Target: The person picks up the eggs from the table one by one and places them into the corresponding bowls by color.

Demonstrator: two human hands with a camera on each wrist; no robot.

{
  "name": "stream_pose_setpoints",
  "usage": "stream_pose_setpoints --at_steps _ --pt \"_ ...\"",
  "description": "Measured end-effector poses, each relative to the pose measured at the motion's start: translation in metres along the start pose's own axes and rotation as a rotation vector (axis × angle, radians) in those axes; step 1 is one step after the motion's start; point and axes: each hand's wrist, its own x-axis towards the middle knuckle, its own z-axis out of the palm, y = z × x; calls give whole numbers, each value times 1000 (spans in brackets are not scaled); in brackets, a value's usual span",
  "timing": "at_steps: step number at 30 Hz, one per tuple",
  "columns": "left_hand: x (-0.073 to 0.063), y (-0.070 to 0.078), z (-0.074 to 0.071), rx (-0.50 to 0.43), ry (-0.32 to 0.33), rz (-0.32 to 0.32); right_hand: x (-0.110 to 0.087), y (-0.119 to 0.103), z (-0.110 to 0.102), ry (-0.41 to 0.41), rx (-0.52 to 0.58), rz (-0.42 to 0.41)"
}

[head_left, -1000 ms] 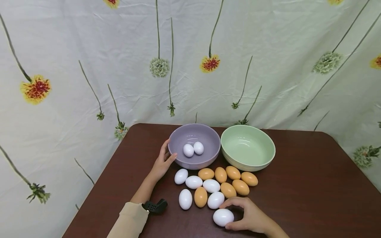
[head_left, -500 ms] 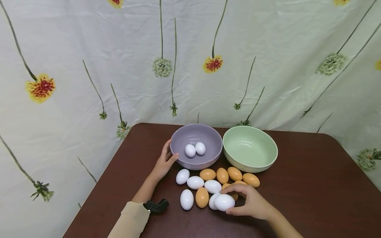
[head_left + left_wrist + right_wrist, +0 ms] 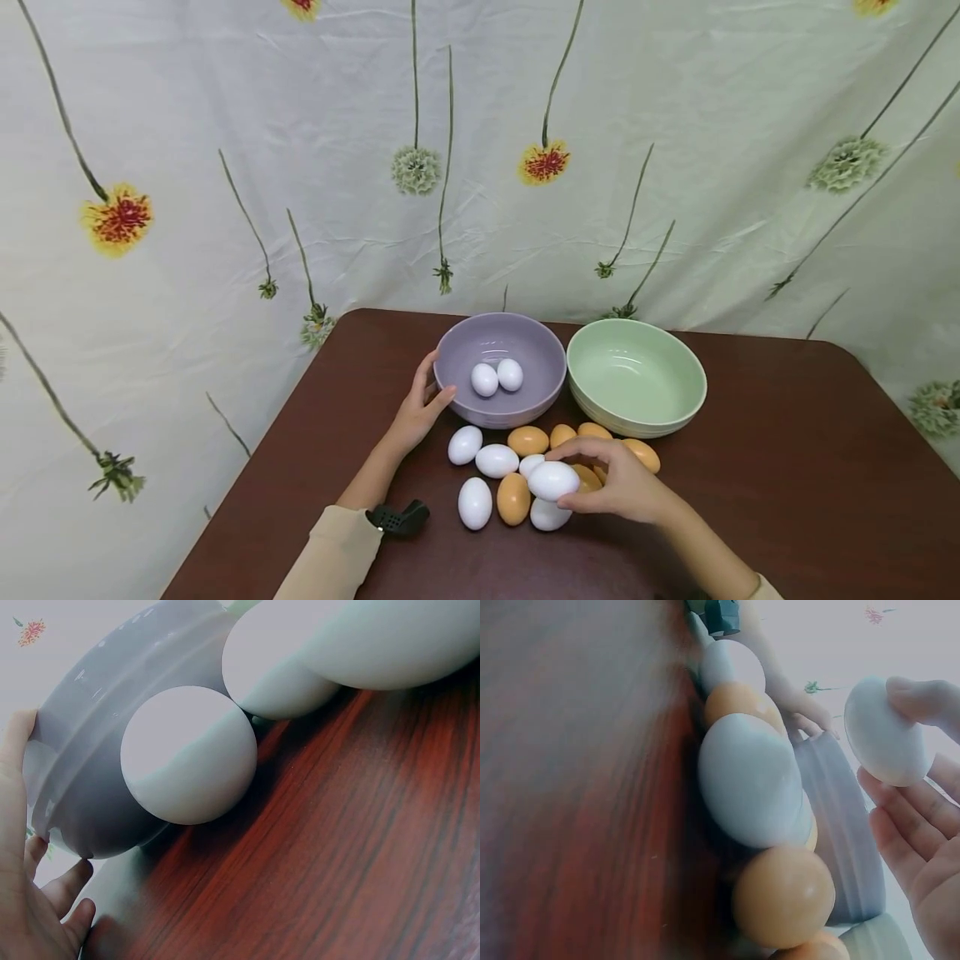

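My right hand point(image 3: 626, 483) pinches a white egg point(image 3: 553, 482) between thumb and fingers, raised over the group of eggs on the table. In the right wrist view this egg point(image 3: 877, 739) is clear of the others, thumb on one side and fingertips on the other. My left hand point(image 3: 412, 417) holds the left side of the purple bowl point(image 3: 498, 414), thumb at its rim and fingers spread along the outer wall. Two white eggs point(image 3: 484, 380) lie inside that bowl. In front of both bowls sit several white eggs point(image 3: 475, 503) and several brown eggs point(image 3: 513, 500), some partly behind my right hand.
A pale green bowl point(image 3: 637, 375) with nothing in it stands right beside the purple one. The dark wood table point(image 3: 795, 467) reaches back to a flower-printed cloth point(image 3: 337, 125). A black band point(image 3: 401, 518) is on my left wrist.
My right hand has lifted the white egg from the table's near side and carried it forward over the other eggs. The left hand stays at the purple bowl; the head view has shifted slightly.
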Motion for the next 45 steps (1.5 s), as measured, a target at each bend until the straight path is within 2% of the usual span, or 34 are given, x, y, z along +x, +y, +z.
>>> stream_pose_setpoints --at_steps 2,7,12,20,25,33,41,42,45 --pt "2 -7 1 1 9 8 5 0 0 9 1 -14" --pt "2 -10 1 -10 18 34 17 0 0 9 40 -44" --pt "1 -7 1 -3 15 21 28 -2 -4 5 33 13" --pt "-7 25 -1 -6 -11 24 51 -8 -13 -9 45 75" --pt "-10 32 -1 -1 -17 3 64 -7 -13 -4 29 108" --pt "-10 32 0 0 -16 9 83 -3 -12 27 -8 167" --pt "-11 33 1 -2 -13 -4 102 4 -11 50 -28 151" --pt "-10 28 1 -1 -9 0 104 6 -10 51 -29 153" --pt "-9 25 0 -12 -13 -2 109 10 -9 54 -24 163"
